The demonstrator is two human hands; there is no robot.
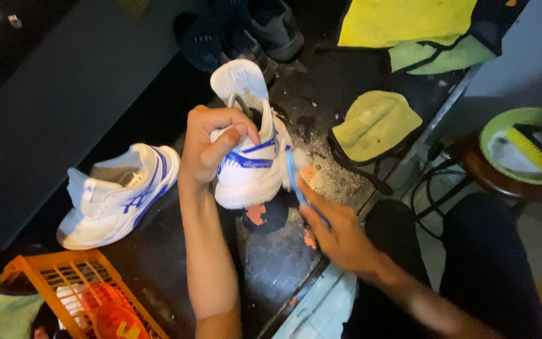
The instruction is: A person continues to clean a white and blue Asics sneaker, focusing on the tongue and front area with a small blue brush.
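Over the dark bench point(283, 263), left hand point(205, 150) clamps the white shoe point(249, 169); at its 3 o'clock, right hand point(340, 238) grips a blue brush point(294, 176).

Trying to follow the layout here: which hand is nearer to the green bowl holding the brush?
Right. The right hand, gripping a blue brush, is on the green bowl's side; the left hand holds the white shoe farther away.

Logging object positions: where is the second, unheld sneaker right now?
Head view, left side: the white-and-blue sneaker lies on the dark worktop, left of the left hand, above the orange crate.
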